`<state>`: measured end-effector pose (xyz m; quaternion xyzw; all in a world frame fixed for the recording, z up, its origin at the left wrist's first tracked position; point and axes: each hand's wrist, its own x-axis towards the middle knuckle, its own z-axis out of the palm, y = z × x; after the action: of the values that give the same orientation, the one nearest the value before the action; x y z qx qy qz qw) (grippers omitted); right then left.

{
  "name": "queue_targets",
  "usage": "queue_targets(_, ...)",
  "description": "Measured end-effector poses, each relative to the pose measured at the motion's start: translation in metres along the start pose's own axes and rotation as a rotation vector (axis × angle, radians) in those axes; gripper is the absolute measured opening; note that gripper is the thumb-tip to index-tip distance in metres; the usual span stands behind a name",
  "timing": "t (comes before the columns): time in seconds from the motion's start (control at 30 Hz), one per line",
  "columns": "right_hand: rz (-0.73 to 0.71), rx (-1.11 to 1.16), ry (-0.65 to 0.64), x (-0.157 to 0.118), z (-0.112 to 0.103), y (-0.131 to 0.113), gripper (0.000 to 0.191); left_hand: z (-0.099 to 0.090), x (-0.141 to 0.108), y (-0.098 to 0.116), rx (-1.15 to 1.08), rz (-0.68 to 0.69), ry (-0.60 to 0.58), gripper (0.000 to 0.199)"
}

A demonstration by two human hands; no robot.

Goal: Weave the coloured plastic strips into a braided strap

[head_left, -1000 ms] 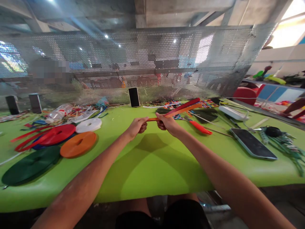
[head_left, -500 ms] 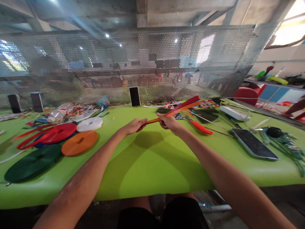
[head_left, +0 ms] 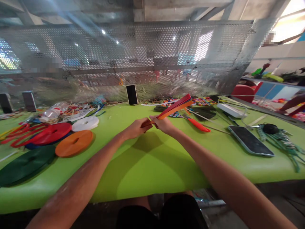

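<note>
A bundle of red and orange ribbon strips (head_left: pixel 175 107) is held just above the green tabletop (head_left: pixel 147 171), its loose ends fanning out up and to the right. My left hand (head_left: pixel 138 128) is closed around the bundle's near left end. Close beside it, my right hand (head_left: pixel 163 124) pinches the strips farther along. On the left lie flat rolls of ribbon: an orange roll (head_left: pixel 75 143), a red roll (head_left: pixel 51 133), a dark green roll (head_left: pixel 27 163) and a white roll (head_left: pixel 85 123).
Red-handled scissors (head_left: pixel 199 125) lie right of my hands. Farther right are a phone (head_left: pixel 250 140), a white device (head_left: pixel 231 110) with a cable and green cords (head_left: pixel 282 143). Another phone (head_left: pixel 132 94) stands against the perforated metal screen (head_left: pixel 152 60). A plastic bottle (head_left: pixel 53 112) and scraps lie back left.
My right hand has moved left along with the strips, so the hands are now closer together. The camera view has shifted slightly.
</note>
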<state>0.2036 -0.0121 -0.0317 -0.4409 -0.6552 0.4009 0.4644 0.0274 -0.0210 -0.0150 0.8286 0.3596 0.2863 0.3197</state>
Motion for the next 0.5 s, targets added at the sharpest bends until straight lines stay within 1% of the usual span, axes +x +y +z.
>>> queue_targets(0.07, -0.014, -0.019, -0.027, -0.003, 0.001, -0.003, 0.045, 0.000, 0.000, 0.002, -0.090, -0.053, -0.074, 0.018)
queue_targets(0.13, -0.021, -0.037, -0.048, -0.005, 0.001, -0.006, 0.045, 0.000, 0.000, 0.003, -0.113, -0.077, -0.109, 0.016)
queue_targets(0.27, -0.036, -0.047, -0.075, -0.006, -0.001, -0.006, 0.041, -0.001, 0.002, 0.004, -0.104, -0.052, -0.061, 0.008)
queue_targets(0.37, -0.072, 0.062, -0.125, -0.005, -0.006, -0.005, 0.027, -0.003, 0.002, 0.004, -0.141, -0.086, -0.060, 0.008)
queue_targets(0.4, -0.089, 0.121, -0.141, -0.005, -0.009, -0.005, 0.025, -0.005, 0.002, 0.004, -0.149, -0.102, -0.058, 0.010)
queue_targets(0.5, -0.122, 0.311, -0.173, -0.005, -0.017, -0.008, 0.034, -0.009, 0.001, 0.005, -0.151, -0.148, -0.053, 0.018)
